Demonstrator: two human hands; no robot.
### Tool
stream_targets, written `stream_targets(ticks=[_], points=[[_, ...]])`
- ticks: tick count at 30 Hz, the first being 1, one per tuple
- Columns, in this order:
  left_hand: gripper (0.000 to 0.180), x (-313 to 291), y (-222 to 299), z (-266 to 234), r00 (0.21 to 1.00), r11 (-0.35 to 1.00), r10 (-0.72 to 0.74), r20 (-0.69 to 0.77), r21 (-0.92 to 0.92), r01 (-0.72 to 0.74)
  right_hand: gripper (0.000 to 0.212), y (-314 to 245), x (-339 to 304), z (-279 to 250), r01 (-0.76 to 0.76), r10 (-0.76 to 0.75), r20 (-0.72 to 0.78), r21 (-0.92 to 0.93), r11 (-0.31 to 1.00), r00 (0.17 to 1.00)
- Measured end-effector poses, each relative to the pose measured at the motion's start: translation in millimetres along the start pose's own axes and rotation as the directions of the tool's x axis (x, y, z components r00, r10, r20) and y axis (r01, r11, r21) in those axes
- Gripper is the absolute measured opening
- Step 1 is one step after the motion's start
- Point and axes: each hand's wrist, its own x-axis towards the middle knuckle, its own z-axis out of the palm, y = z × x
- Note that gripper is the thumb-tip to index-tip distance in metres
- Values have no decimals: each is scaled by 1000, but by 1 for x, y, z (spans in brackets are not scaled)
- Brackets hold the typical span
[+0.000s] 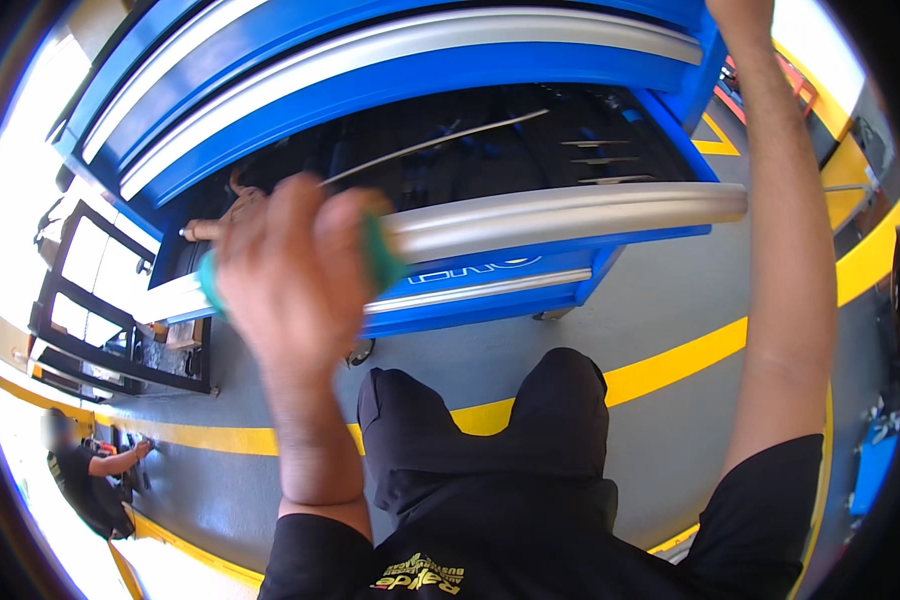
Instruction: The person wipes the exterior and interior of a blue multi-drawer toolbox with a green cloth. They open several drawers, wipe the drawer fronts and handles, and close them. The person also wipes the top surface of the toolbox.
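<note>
My left hand (290, 265) is closed over a green cloth (382, 250), blurred by motion, at the silver front edge (570, 215) of a pulled-out drawer. Green shows on both sides of the hand. The blue tool cabinet (450, 70) carries this drawer, whose dark inside (470, 150) holds a long thin metal rod (440, 145) and several short metal tools (600, 160). A tan shape (205, 230) lies behind my left hand, partly hidden. My right arm reaches up along the cabinet's right side; my right hand (740, 12) is cut off by the upper edge, its fingers out of sight.
Below the drawer are a closed lower drawer (490, 290) and casters (360, 352). A black frame rack (120, 300) stands at left. Another person (85, 475) works at far left. Yellow lines (670, 368) cross the grey floor. A blue object (875, 470) sits at right.
</note>
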Motion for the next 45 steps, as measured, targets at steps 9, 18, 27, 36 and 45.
stream_targets(ticks=[9,18,27,36,45], points=[[21,69,287,75,966,939,251,55,-255,-230,30,0,12,-17,-6,6,8,0,1000,1000],[32,29,215,59,946,902,303,-116,-286,-324,29,2,1,-4,-28,24,49,71,997,999],[39,-4,19,24,896,931,355,-268,10,-365,27,-13,2,-20,-136,123,119,112,984,985],[44,50,5,126,696,960,-105,-710,-254,-114,27,-1,3,-12,-64,63,23,58,996,998],[71,81,212,189,886,901,332,-323,-171,-400,28,-10,2,-18,-29,24,76,68,997,997]])
